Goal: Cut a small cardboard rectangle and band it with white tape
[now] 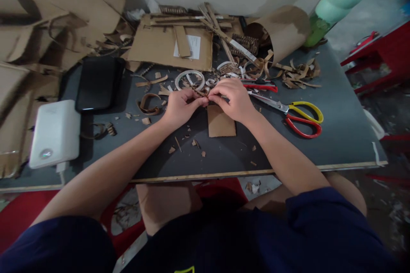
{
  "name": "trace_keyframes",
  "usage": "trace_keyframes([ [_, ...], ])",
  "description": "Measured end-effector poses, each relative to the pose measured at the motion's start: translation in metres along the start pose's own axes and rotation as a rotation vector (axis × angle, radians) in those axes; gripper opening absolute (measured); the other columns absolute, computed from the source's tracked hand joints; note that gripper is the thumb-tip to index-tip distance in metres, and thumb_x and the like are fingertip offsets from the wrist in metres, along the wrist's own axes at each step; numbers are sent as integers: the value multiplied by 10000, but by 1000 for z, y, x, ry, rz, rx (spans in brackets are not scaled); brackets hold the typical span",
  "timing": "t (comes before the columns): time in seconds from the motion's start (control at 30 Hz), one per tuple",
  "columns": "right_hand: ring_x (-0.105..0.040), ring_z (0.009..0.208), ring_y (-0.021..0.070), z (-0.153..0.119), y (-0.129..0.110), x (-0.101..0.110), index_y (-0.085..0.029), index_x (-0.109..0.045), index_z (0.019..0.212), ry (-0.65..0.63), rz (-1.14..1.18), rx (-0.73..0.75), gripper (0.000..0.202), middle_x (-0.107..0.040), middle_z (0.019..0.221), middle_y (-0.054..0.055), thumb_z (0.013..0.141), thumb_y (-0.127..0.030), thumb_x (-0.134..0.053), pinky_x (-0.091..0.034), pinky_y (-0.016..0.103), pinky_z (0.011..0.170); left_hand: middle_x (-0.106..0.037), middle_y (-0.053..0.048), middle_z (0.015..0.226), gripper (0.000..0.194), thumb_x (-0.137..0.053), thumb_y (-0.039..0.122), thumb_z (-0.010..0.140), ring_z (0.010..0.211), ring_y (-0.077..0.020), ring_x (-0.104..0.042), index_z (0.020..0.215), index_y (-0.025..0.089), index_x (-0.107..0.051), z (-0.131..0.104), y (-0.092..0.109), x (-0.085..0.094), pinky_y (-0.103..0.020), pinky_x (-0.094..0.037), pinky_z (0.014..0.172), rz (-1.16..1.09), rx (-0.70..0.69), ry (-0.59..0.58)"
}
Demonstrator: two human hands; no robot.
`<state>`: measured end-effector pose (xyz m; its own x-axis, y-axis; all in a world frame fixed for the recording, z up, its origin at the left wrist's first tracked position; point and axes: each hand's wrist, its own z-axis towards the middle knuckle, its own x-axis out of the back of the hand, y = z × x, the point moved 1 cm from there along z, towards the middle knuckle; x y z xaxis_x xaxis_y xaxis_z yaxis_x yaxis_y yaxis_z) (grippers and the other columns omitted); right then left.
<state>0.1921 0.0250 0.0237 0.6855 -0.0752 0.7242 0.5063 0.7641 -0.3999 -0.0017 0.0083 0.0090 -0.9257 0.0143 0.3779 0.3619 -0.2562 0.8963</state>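
The thin cardboard strip point(201, 93) pinched between both hands looks flimsy, so a pull that is a little too hard, or a twist where the fingertips meet, could tear or crease it; it could also slip out and get lost among the many similar scraps point(192, 141) littering the dark surface point(336, 136). The scissors point(293, 113) with yellow and red handles lie just right of the right wrist, blades pointing toward the hands, and a careless sweep of that arm might catch them. The left hand point(179, 106) is curled nearly closed, thumb and forefinger nipping the left end of the strip. The right hand point(232, 98) is likewise narrowed to a pinch, its fingertips touching those of the left, gripping the strip's right end. The strip sits above the middle of the surface, just beyond a small rectangular cardboard piece point(220, 121) lying flat near the hands. A roll of clear tape point(189, 79) rests a little farther off, a white power bank point(55, 133) lies at the left, and a dark phone point(98, 83) sits behind it.
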Motion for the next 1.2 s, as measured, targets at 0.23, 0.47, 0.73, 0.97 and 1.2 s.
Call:
trace_keyframes([
  [0.23, -626, 892, 190, -1, 0, -3, -217, -632, 880, 16, -66, 33, 244, -712, 868, 23, 1029, -327, -474, -397, 342, 867, -756, -27, 691, 176, -766, 324, 784, 606, -128, -647, 692, 174, -761, 3, -3, -3, -216, -448, 564, -2, 3, -9],
  [0.47, -583, 837, 173, -3, 0, -8, -213, -594, 857, 34, 17, -18, 229, -683, 850, 21, 1028, -303, -472, -387, 315, 827, -748, -34, 693, 131, -770, 252, 789, 595, -118, -640, 714, 147, -747, 3, -1, -3, -200, -449, 549, 34, 22, -18],
  [0.73, -613, 843, 171, -2, 2, -8, -208, -632, 874, 37, 68, -30, 231, -705, 852, 16, 1021, -328, -499, -406, 319, 820, -754, -40, 721, 155, -744, 261, 810, 651, -131, -677, 715, 142, -714, 2, 1, -3, -203, -506, 607, -38, 28, -21],
  [0.97, -671, 914, 191, -2, 6, -5, -220, -720, 994, 58, -28, 35, 251, -767, 932, 16, 1015, -373, -522, -435, 350, 857, -748, -33, 710, 165, -740, 271, 812, 638, -121, -669, 713, 142, -706, 3, -1, -4, -200, -503, 605, -81, 30, -17],
  [1.2, -651, 854, 179, -1, -2, -5, -193, -675, 874, 123, -154, 91, 259, -732, 835, 23, 1021, -295, -488, -418, 344, 830, -747, -35, 713, 195, -746, 288, 824, 633, -111, -660, 706, 136, -715, 3, -4, -4, -191, -485, 599, -81, -10, -9],
])
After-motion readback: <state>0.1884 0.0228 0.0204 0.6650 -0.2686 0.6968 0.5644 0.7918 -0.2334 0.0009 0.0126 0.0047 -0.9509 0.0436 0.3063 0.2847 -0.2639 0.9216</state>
